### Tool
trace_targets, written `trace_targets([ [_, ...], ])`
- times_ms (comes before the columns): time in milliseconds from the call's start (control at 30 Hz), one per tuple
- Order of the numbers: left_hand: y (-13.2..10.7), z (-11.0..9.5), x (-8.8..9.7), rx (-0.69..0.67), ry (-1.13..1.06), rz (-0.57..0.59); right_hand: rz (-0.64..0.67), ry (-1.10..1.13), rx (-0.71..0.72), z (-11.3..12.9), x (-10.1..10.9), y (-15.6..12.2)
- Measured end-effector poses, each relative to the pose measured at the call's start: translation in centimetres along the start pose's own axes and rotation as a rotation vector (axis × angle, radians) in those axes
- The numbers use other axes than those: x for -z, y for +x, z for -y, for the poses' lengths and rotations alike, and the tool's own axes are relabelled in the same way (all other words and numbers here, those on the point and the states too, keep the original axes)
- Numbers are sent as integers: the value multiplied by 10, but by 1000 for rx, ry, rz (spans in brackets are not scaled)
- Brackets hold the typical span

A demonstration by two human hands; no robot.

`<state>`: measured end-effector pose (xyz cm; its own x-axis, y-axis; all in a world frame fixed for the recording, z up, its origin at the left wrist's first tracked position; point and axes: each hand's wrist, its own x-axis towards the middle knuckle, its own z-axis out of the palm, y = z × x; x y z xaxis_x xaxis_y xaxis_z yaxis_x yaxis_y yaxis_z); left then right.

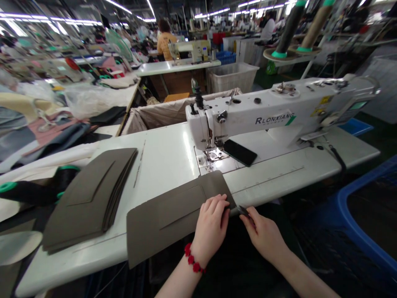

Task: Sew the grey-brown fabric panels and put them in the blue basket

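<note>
A flat panel (167,219) of matte grey-brown felt-like sheet, with a long slit across it, lies on the near edge of the white sewing table (164,161). The left hand (211,225), wearing a red beaded bracelet (192,258), curls closed over the panel's right edge, gripping it. The right hand (263,236) pinches a small dark tool (243,211), its tip just beside that edge. To the left sits a thick stack of matching panels (89,198). Farther off stands a white sewing machine (273,107), a glossy black phone (240,152) lying on the table by its needle.
</note>
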<state>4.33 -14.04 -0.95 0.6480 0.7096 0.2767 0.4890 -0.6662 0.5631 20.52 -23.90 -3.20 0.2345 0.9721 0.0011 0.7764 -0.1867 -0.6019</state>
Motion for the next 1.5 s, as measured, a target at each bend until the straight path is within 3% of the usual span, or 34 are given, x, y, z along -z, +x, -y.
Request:
trace_targets([
  [300, 0, -1, 1, 6, 3, 14, -8, 13, 14, 2, 0, 5],
  [533, 1, -1, 2, 15, -3, 22, -6, 383, -68, 5, 4, 10],
  [967, 9, -16, -15, 24, 121, 17, -11, 131, -60, -5, 5, 0],
  [1500, 10, -12, -10, 32, 49, 49, 89, 31, 23, 4, 8, 9],
])
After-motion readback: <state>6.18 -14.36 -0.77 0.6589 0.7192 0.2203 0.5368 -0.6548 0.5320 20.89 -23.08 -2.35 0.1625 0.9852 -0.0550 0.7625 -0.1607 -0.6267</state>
